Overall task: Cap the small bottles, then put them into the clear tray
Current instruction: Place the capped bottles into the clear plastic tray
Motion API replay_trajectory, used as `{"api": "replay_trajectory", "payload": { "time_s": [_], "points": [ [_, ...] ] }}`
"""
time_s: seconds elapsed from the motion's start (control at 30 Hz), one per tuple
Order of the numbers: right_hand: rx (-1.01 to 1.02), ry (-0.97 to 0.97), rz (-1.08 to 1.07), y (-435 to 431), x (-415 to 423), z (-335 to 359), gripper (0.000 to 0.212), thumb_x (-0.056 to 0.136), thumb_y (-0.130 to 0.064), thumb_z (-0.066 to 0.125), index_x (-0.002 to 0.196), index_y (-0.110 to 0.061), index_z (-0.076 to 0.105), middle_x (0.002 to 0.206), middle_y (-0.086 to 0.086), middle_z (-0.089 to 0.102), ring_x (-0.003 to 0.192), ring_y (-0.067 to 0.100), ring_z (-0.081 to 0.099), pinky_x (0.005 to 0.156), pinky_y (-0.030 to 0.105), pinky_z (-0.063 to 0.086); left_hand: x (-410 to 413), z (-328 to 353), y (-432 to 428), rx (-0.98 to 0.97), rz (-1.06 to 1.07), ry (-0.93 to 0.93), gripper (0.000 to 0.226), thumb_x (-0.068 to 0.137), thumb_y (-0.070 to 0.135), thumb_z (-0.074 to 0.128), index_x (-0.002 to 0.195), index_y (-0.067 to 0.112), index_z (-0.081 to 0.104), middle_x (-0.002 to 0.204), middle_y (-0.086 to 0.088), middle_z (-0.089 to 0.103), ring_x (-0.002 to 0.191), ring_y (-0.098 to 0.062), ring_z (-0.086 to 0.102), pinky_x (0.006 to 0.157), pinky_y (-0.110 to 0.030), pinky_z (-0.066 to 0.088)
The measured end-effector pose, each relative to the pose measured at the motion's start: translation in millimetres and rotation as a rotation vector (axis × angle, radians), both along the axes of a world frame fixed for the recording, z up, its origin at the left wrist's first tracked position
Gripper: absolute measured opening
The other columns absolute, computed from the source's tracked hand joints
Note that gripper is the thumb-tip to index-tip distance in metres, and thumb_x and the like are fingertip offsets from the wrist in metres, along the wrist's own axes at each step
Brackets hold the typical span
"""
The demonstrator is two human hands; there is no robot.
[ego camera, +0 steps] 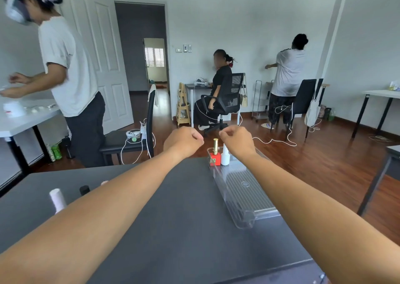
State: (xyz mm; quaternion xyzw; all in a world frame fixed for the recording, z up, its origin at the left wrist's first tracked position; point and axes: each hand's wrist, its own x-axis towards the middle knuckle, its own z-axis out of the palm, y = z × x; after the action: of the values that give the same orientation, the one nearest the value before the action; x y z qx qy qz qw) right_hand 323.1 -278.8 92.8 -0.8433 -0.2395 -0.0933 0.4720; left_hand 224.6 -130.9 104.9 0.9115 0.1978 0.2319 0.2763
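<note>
A long clear tray [244,194] lies on the dark table [173,208], right of the middle. At its far end stand a red bottle with a gold cap [215,157] and a white bottle [225,156]. Both my arms stretch out over the table. My left hand [184,141] is a closed fist beyond the table's far edge, with nothing visible in it. My right hand [237,139] hovers above the tray's far end, fingers curled shut, apparently empty. At the left, partly hidden by my left arm, stand a white-capped bottle [57,198], a black cap [84,190] and a pinkish cap [104,183].
A black chair [129,141] with cables stands past the table's far edge. A person stands at a white table [26,119] on the left. Two other people are at desks by the far wall. Another dark table corner [392,154] is at the right.
</note>
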Motion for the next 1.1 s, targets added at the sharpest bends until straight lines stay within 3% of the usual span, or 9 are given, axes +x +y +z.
{"api": "replay_trajectory", "payload": {
  "time_s": [0.2,0.33,0.5,0.53,0.63,0.77,0.83,0.93,1.1],
  "points": [
    [0.122,0.070,0.180,32.2,-68.8,4.7,0.014,0.087,-0.022,0.063,0.076,-0.023,0.070,0.070,-0.013,0.065,0.068,0.011,0.061,0.066,0.023,0.048,-93.1,20.1,24.7,-0.040,0.023,-0.087,0.012,0.083,0.035,0.067,0.074,0.039,0.074,0.073,0.029,0.067,0.072,0.004,0.061,0.065,-0.023,0.048],
    [0.087,0.136,0.372,59.9,-117.6,-4.8,0.020,0.087,-0.015,0.063,0.070,-0.025,0.069,0.072,-0.012,0.065,0.066,0.009,0.060,0.058,0.021,0.045,-161.0,21.6,58.2,-0.051,0.057,-0.101,0.014,0.083,0.032,0.068,0.074,0.040,0.074,0.067,0.042,0.062,0.073,0.007,0.063,0.064,-0.022,0.044],
    [0.041,0.210,0.518,94.3,-166.3,-21.1,0.012,0.085,-0.016,0.067,0.076,-0.023,0.072,0.078,-0.014,0.067,0.073,0.009,0.062,0.059,0.020,0.045,-238.6,7.1,104.6,-0.070,0.170,-0.096,0.009,0.083,0.033,0.073,0.088,0.039,0.074,0.088,0.022,0.071,0.090,0.000,0.066,0.077,-0.023,0.049],
    [0.029,0.230,0.537,100.7,-174.5,-23.8,0.004,0.084,-0.018,0.070,0.084,-0.021,0.072,0.082,-0.012,0.067,0.076,0.009,0.062,0.060,0.020,0.045,-251.4,3.4,112.8,-0.068,0.202,-0.087,0.014,0.082,0.033,0.074,0.094,0.040,0.072,0.097,0.018,0.070,0.094,-0.004,0.066,0.080,-0.025,0.049],
    [-0.049,0.285,0.565,119.6,-192.4,-32.1,0.028,0.080,-0.023,0.077,0.106,-0.019,0.067,0.096,-0.003,0.064,0.087,0.013,0.062,0.067,0.023,0.045,-281.2,-9.7,133.9,-0.069,0.281,-0.053,0.043,0.079,0.034,0.079,0.120,0.035,0.065,0.115,0.005,0.061,0.100,-0.014,0.063,0.085,-0.031,0.048],
    [-0.240,0.268,0.563,138.5,-205.8,-46.0,0.057,0.078,-0.026,0.078,0.130,-0.020,0.053,0.114,0.001,0.055,0.102,0.018,0.058,0.080,0.027,0.041,-302.7,-36.0,148.9,-0.214,0.299,0.044,0.074,0.074,0.034,0.084,0.140,0.031,0.049,0.122,0.001,0.054,0.100,-0.014,0.058,0.078,-0.027,0.044],
    [-0.307,0.265,0.552,144.6,-208.8,-53.7,0.064,0.079,-0.024,0.077,0.136,-0.019,0.049,0.119,0.005,0.054,0.106,0.021,0.058,0.082,0.028,0.041,-304.5,-49.7,150.8,-0.302,0.273,0.099,0.080,0.074,0.031,0.085,0.144,0.030,0.046,0.123,0.000,0.053,0.105,-0.017,0.057,0.084,-0.028,0.045],
    [-0.349,0.257,0.535,150.4,-212.6,-63.6,0.057,0.080,-0.017,0.073,0.133,-0.016,0.052,0.110,0.004,0.058,0.096,0.024,0.060,0.080,0.030,0.045,-301.1,-67.3,151.0,-0.383,0.246,0.142,0.073,0.076,0.026,0.084,0.141,0.026,0.052,0.127,-0.004,0.058,0.109,-0.019,0.058,0.090,-0.029,0.042],
    [-0.301,0.217,0.502,154.6,-214.2,-70.2,0.041,0.082,-0.018,0.072,0.121,-0.017,0.060,0.106,0.000,0.064,0.094,0.023,0.063,0.070,0.027,0.047,-291.4,-81.8,148.1,-0.430,0.215,0.089,0.034,0.075,0.016,0.081,0.106,0.022,0.071,0.105,0.002,0.075,0.105,-0.018,0.069,0.093,-0.030,0.050]
  ]
}}
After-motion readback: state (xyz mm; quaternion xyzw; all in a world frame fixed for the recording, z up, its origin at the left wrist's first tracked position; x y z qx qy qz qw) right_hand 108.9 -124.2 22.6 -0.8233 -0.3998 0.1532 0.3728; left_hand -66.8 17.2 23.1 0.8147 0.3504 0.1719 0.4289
